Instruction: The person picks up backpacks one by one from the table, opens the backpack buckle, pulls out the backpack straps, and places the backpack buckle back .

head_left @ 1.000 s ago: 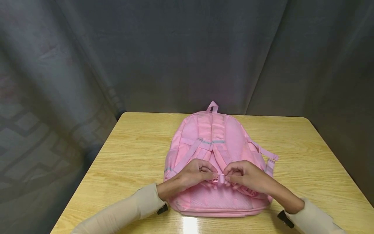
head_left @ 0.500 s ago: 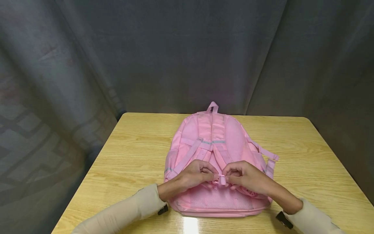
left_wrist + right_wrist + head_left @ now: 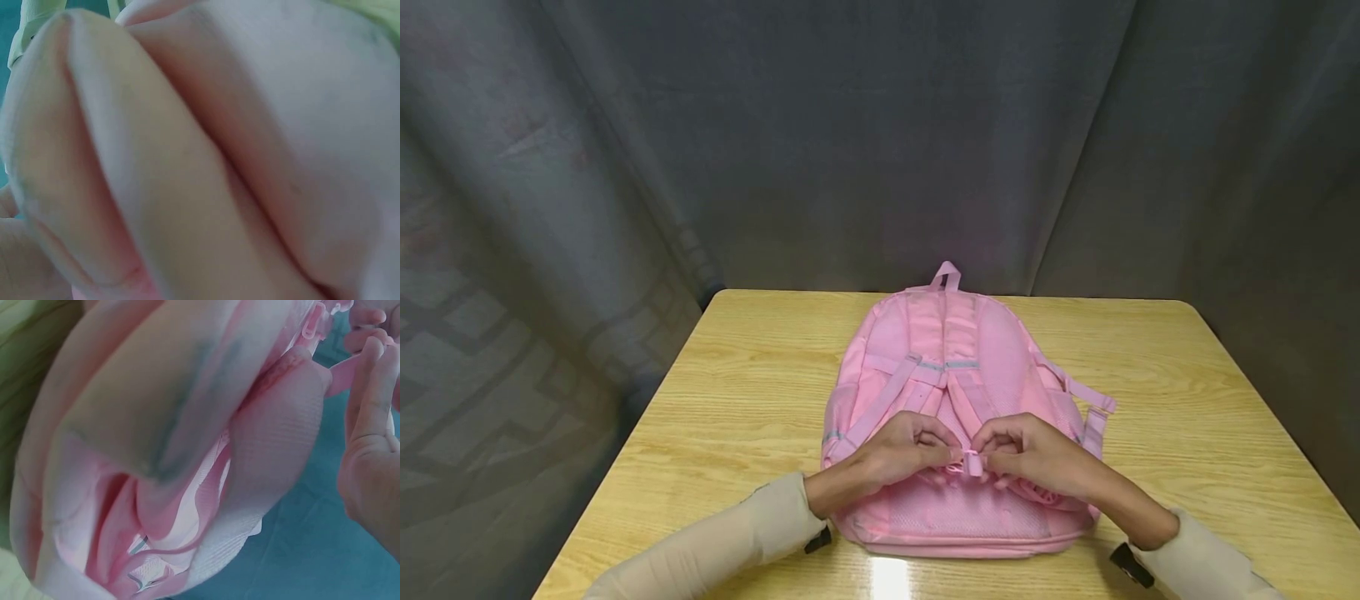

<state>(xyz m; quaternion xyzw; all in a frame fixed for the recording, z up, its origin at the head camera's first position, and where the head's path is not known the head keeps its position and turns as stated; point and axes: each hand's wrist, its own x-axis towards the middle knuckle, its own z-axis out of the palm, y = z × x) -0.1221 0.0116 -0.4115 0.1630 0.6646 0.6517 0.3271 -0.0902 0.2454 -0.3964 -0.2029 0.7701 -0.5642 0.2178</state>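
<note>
As hands (image 3: 895, 450) (image 3: 1037, 454) pinch, strap end (image 3: 973, 464) (pink), slightly lower

Table (image 3: 745, 392): light yellow wood grain, far corners rounded, far edge close to dark grey curtain (image 3: 850, 150). Curtain runs along back and both sides, hangs in folds; thin slanting line right of middle. Left part has faint blocky line pattern, lower half. White glare patch (image 3: 889, 577) on the wood, near side. Right wrist view: blue-green backdrop (image 3: 294, 544), lower right, mostly plain.
</note>
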